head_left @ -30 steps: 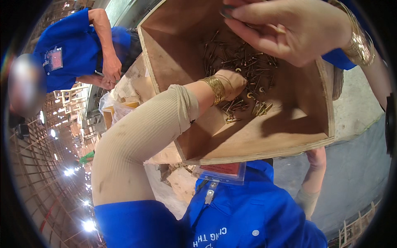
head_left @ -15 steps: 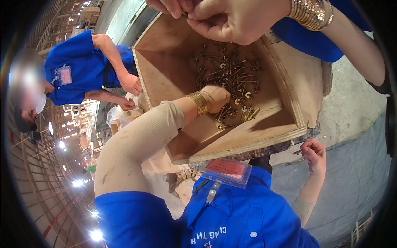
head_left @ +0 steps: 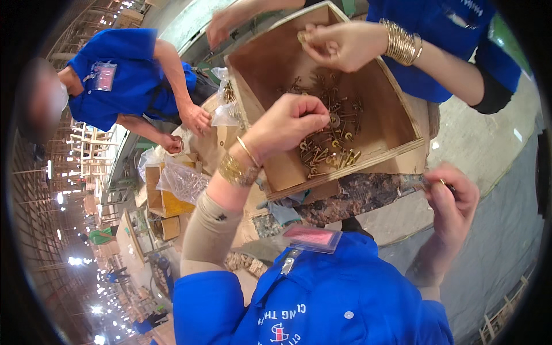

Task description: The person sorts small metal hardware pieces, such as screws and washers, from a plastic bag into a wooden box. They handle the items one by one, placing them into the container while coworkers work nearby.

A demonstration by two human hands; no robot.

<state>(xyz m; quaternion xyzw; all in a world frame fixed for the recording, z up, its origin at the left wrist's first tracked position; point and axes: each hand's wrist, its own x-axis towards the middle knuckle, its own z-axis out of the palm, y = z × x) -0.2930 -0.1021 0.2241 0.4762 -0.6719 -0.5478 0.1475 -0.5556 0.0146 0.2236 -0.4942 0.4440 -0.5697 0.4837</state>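
Note:
My left hand (head_left: 296,123), with bracelets and a beige sleeve at its wrist, is raised over an open plywood box (head_left: 345,172). Its fingers are pinched, and a round metal washer (head_left: 335,119) shows at their tips. Inside the box lies a loose pile of brass-coloured bolts (head_left: 316,155) mixed with crescent-shaped metal pieces (head_left: 348,136). Out to the right, beyond the box wall, my right hand (head_left: 454,201) is closed on a small bolt (head_left: 444,183), mostly hidden by the fingers.
A co-worker's braceleted hand (head_left: 351,46) reaches over the box's far side, pinching something small. Another co-worker in blue (head_left: 115,80) stands at the left, hands near the table. Clear plastic bags (head_left: 183,183) and a yellow-sided wooden box (head_left: 175,202) are left of the box.
My left hand has lifted out of the bolts, and the washer now shows at its fingertips. My right hand has moved slightly up and right. The far co-worker's hands have separated.

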